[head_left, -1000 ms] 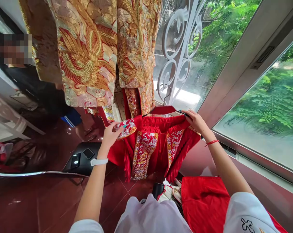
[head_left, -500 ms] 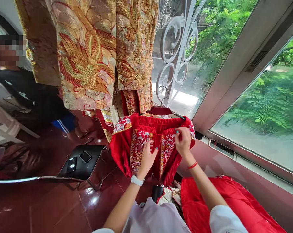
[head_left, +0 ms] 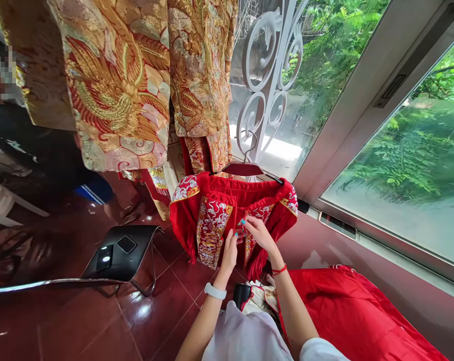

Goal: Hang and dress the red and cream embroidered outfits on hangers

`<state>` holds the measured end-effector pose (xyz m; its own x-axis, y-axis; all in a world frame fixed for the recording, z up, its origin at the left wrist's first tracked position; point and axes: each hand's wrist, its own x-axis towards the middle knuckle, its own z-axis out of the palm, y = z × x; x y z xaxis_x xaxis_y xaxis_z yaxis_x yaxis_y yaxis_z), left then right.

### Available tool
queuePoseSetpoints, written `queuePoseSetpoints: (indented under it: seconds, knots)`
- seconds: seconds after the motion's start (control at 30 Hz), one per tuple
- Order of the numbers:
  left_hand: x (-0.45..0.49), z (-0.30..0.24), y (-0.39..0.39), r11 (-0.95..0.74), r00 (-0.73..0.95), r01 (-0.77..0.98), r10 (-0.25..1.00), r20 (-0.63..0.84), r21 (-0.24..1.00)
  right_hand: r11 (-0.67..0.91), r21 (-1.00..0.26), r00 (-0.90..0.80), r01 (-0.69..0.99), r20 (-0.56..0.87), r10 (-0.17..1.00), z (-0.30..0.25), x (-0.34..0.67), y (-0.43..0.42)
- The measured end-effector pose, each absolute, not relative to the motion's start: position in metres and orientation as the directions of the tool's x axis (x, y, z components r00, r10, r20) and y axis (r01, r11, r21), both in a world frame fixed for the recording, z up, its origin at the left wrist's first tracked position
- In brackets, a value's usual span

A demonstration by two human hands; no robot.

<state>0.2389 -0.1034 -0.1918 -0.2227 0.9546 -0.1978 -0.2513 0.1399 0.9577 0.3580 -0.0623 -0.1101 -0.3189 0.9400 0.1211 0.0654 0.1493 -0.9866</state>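
A red garment with silver-and-gold embroidered panels and a gathered top edge hangs on a dark clothes hanger. Before the middle of its front, my left hand and my right hand are close together. The fingertips of the right hand are pinched just above those of the left. Both hands look closed at the garment's centre, though what lies between the fingers is too small to make out.
Gold embroidered garments hang at upper left. A black chair holds a phone and a small dark device. Red cloth lies at lower right, below the window sill with another phone. A person is at left.
My right hand has moved left and down from the garment's upper right to its centre. My left hand has dropped slightly, and the two hands have come together.
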Motion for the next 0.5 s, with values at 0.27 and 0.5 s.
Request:
queuePoseSetpoints:
  seconds: [0.27,0.5]
  knots:
    - [0.228,-0.164,-0.105,0.041,-0.12,-0.02,0.992,-0.043,0.999,0.19,-0.934,-0.049,0.301,0.184,0.982,-0.095,0.356,-0.085]
    - [0.235,-0.177,-0.125,0.231,-0.281,-0.212,0.916,-0.285,0.95,0.211,-0.925,0.02,0.316,0.228,0.973,-0.104,0.337,-0.082]
